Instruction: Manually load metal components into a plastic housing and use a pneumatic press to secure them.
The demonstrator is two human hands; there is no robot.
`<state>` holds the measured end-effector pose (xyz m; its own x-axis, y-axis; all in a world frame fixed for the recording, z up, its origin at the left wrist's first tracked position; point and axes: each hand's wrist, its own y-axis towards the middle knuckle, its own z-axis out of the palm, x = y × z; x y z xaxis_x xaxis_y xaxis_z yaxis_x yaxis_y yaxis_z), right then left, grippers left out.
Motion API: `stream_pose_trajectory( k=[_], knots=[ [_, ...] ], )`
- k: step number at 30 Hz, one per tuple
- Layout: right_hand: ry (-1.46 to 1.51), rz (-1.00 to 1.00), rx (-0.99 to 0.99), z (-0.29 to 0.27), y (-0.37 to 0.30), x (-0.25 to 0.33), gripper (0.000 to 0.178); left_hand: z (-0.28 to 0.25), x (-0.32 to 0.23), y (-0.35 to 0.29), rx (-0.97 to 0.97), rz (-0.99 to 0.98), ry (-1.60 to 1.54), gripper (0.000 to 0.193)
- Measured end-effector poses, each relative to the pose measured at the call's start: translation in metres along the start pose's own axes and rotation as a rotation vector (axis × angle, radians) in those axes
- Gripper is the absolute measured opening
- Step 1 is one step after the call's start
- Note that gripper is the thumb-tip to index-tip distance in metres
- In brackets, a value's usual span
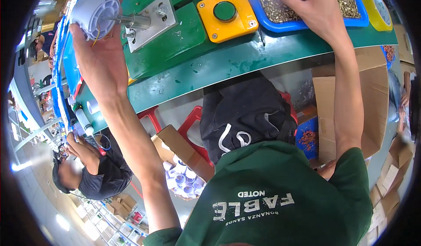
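Note:
At the upper left, my left hand [104,60] grips a white round plastic housing [90,16] with a hollow, ribbed inside and a thin yellow wire hanging from it. The housing sits at the end of a metal rod [136,21], which juts from a silver plate [158,23] on a green machine base [186,40]. My right hand [316,7] reaches into a blue tray [287,26] of small brass-coloured metal pieces [274,7]. Its fingers are curled among the pieces; the tips are blurred and partly cut off, so what they pinch is hidden.
A yellow box with a green push button [225,10] stands between the hands. Yellow tape [379,11] lies right of the tray. Below the green table edge are cardboard boxes [372,101], one with white plastic parts [186,180]. Another person [98,171] works at the left.

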<state>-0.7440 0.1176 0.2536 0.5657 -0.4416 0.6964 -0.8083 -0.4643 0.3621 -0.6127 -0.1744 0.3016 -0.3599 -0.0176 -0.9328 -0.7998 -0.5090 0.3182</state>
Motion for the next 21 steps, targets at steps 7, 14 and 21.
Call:
stream_pose_trajectory(
  k=[7,14,21],
  knots=[
    [0.009,-0.027,0.012,0.0,0.0,0.0,0.015,0.004,0.0,0.001,-0.018,0.053,-0.055,0.048],
    [-0.019,-0.022,0.016,-0.001,0.002,0.0,0.015,-0.016,0.002,0.006,0.049,0.291,0.209,0.038],
    [0.17,-0.165,0.001,0.002,0.001,0.016,0.012,-0.02,0.001,0.001,0.155,0.42,0.638,0.05]
  ],
)
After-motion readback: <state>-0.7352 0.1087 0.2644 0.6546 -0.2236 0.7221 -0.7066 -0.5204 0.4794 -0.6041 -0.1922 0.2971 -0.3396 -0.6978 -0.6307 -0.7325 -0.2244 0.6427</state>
